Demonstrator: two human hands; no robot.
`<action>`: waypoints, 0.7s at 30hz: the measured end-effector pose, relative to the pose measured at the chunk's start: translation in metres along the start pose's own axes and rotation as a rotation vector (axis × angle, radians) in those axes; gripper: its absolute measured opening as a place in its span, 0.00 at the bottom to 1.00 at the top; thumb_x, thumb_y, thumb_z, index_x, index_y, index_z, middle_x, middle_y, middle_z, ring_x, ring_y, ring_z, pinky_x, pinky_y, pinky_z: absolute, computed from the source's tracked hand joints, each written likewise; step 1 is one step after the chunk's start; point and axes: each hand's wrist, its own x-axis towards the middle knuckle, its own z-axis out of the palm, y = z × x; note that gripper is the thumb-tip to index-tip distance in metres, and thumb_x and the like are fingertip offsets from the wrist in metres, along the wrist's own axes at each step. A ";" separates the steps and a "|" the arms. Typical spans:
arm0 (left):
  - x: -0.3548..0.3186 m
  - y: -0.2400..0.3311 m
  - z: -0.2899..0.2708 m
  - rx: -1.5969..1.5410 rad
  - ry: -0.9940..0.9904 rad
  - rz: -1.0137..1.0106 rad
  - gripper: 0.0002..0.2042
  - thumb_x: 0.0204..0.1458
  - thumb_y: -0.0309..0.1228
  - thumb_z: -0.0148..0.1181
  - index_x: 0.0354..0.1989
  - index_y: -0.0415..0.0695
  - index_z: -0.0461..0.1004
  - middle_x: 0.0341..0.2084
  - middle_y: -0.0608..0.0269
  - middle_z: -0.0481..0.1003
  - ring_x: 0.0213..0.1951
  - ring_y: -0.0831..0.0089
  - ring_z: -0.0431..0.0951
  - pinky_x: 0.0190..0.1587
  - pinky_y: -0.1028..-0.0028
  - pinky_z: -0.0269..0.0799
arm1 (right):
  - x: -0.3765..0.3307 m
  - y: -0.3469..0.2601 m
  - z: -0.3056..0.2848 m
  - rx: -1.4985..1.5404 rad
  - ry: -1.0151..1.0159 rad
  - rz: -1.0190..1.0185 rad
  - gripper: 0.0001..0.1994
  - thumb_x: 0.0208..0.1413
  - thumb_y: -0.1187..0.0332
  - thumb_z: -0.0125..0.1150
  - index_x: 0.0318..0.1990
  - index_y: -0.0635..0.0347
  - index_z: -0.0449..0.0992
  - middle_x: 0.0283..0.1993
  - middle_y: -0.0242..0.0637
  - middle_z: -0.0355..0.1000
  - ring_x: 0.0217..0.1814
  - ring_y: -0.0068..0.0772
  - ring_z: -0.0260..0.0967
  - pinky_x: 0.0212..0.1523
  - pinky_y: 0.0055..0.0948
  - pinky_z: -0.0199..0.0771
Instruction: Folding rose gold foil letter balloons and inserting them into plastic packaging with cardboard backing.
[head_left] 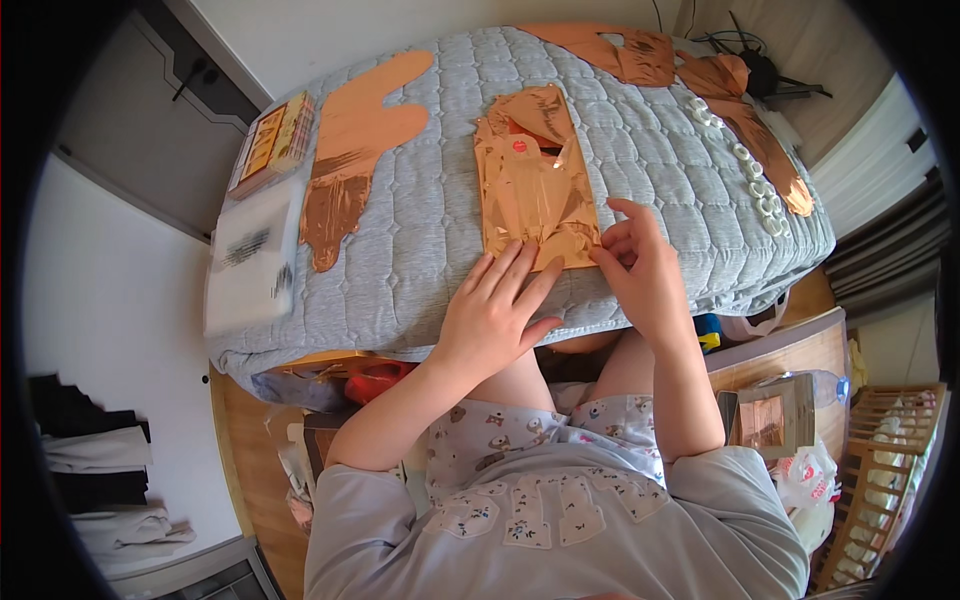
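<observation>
A copper-coloured foil balloon (537, 190), flattened and folded into a creased rectangle, lies on the grey quilted bed in front of me. It has a small red round mark near its upper part. My left hand (492, 310) rests flat across its near edge, fingers spread and pressing on the foil. At the near right corner, my right hand (640, 262) is curled, with thumb and fingers closed on the foil's edge and the index finger raised.
Another flat foil balloon (350, 150) lies to the left, beside a stack of printed packets (272, 143) and clear plastic bags (250, 260). More copper foil (640, 60) stretches along the far right. White rings (755, 180) line the right side. A black stand (765, 75) is behind.
</observation>
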 end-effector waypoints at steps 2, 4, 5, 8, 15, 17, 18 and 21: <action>0.000 -0.001 0.003 -0.004 0.012 -0.020 0.35 0.48 0.47 0.71 0.66 0.50 0.71 0.63 0.48 0.71 0.65 0.52 0.71 0.65 0.51 0.67 | 0.000 0.001 0.000 -0.030 -0.035 -0.033 0.26 0.56 0.82 0.66 0.62 0.61 0.69 0.38 0.37 0.76 0.36 0.25 0.75 0.40 0.26 0.76; 0.000 0.000 0.004 0.004 0.014 -0.021 0.35 0.48 0.48 0.71 0.65 0.50 0.72 0.63 0.48 0.71 0.65 0.53 0.71 0.65 0.51 0.67 | 0.000 0.005 0.002 -0.033 -0.023 -0.053 0.26 0.55 0.83 0.66 0.61 0.61 0.69 0.38 0.37 0.76 0.37 0.26 0.74 0.39 0.26 0.76; 0.000 0.000 0.004 0.012 0.017 -0.024 0.35 0.47 0.48 0.72 0.64 0.50 0.73 0.63 0.48 0.71 0.65 0.53 0.71 0.65 0.51 0.68 | -0.001 0.006 0.003 -0.035 -0.014 -0.075 0.25 0.55 0.83 0.66 0.61 0.61 0.70 0.38 0.37 0.76 0.38 0.27 0.73 0.39 0.27 0.76; 0.000 -0.001 0.006 0.015 0.034 -0.016 0.35 0.46 0.48 0.73 0.64 0.50 0.73 0.62 0.48 0.72 0.65 0.53 0.71 0.64 0.52 0.68 | -0.006 0.006 0.008 -0.175 0.108 -0.176 0.22 0.51 0.83 0.67 0.55 0.61 0.75 0.38 0.37 0.76 0.42 0.33 0.74 0.45 0.33 0.75; 0.004 -0.002 0.002 0.007 0.047 -0.012 0.32 0.46 0.48 0.73 0.61 0.50 0.75 0.64 0.53 0.68 0.64 0.56 0.70 0.64 0.56 0.69 | -0.010 0.027 0.005 -0.487 0.009 -0.632 0.15 0.48 0.80 0.66 0.45 0.57 0.82 0.46 0.36 0.77 0.47 0.41 0.74 0.54 0.41 0.70; 0.006 -0.002 0.000 0.011 0.098 0.003 0.32 0.46 0.48 0.73 0.60 0.51 0.76 0.61 0.56 0.68 0.60 0.58 0.71 0.62 0.59 0.70 | -0.011 0.026 0.003 -0.529 -0.042 -0.640 0.16 0.50 0.78 0.65 0.48 0.56 0.82 0.49 0.35 0.77 0.48 0.39 0.74 0.53 0.40 0.69; 0.004 -0.002 0.000 0.011 0.097 0.003 0.32 0.46 0.48 0.73 0.60 0.51 0.76 0.61 0.56 0.68 0.60 0.58 0.71 0.62 0.59 0.70 | -0.014 0.025 0.002 -0.529 -0.042 -0.640 0.16 0.50 0.78 0.65 0.48 0.56 0.82 0.49 0.35 0.77 0.48 0.39 0.74 0.53 0.40 0.69; -0.001 -0.004 -0.002 0.088 0.026 -0.019 0.33 0.46 0.49 0.73 0.63 0.53 0.75 0.56 0.60 0.69 0.56 0.59 0.71 0.62 0.60 0.71 | -0.025 0.024 0.001 -0.554 -0.055 -0.622 0.18 0.52 0.73 0.66 0.52 0.54 0.81 0.52 0.34 0.77 0.53 0.39 0.74 0.57 0.41 0.68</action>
